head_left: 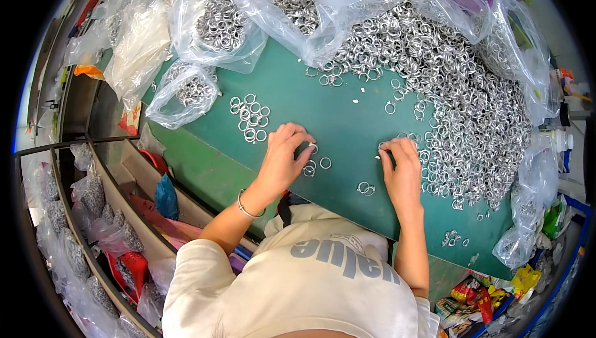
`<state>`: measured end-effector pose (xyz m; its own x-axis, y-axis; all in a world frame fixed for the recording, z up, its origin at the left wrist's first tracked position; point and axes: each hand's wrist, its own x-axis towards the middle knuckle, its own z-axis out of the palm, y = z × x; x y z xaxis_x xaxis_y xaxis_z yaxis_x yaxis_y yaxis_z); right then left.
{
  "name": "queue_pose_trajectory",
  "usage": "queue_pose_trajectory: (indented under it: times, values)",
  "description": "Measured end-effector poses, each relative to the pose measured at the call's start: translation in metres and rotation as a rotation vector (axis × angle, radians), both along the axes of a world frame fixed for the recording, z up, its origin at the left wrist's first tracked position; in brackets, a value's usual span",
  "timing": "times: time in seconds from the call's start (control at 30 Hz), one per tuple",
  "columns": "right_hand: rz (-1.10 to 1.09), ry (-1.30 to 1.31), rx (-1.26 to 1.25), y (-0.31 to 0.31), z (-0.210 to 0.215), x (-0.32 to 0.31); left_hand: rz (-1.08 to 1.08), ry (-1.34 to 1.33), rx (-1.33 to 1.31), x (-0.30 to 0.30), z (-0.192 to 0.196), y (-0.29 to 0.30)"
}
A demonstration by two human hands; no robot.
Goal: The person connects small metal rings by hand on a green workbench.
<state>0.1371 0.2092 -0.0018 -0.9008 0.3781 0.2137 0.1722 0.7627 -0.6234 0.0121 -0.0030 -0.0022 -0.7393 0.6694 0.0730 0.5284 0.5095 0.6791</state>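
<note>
My left hand (287, 153), a bangle on its wrist, hovers over the green tabletop (347, 114) with thumb and forefinger pinched on a small silver ring (313, 148). Just below those fingertips lie a few more rings (325, 163). To the left is a loose group of silver rings (250, 114). My right hand (403, 156) is at the left edge of a large heap of silver rings (459, 102). Its thumb and forefinger close on a ring (382, 145), partly hidden by the fingers. A couple of rings (366, 188) lie between the hands, nearer my body.
Clear plastic bags of rings, such as one bag (217, 27) and a smaller bag (183, 92), stand along the far left. More plastic (528, 58) borders the heap at right. Compartments with bagged parts (93, 195) are at left; colourful wrappers (475, 294) lie at lower right.
</note>
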Motion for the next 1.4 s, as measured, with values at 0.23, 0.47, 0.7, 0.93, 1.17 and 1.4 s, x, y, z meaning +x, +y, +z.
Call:
queue_pose_trajectory:
  times: [0.23, 0.47, 0.7, 0.93, 1.17, 1.4]
  values:
    - [-0.137, -0.058, -0.302, -0.008, 0.024, 0.027, -0.09, -0.106, 0.2, 0.022, 0.004, 0.039]
    - [-0.12, -0.037, -0.682, -0.019, 0.007, 0.025, -0.174, -0.469, 0.277, 0.042, 0.012, 0.053]
    - [-0.032, -0.014, -0.509, -0.026, 0.018, 0.01, 0.049, 0.089, 0.221, 0.015, 0.002, 0.032]
    - [0.042, -0.071, -0.354, -0.024, 0.014, 0.009, 0.289, 0.174, -0.088, 0.011, -0.009, -0.02]
    - [0.077, -0.114, -0.339, -0.027, 0.024, 0.0, 0.27, 0.391, -0.164, -0.005, 0.0, -0.04]
    - [0.202, -0.104, -0.321, -0.036, 0.026, -0.009, 0.078, 0.309, -0.236, -0.061, -0.012, -0.056]
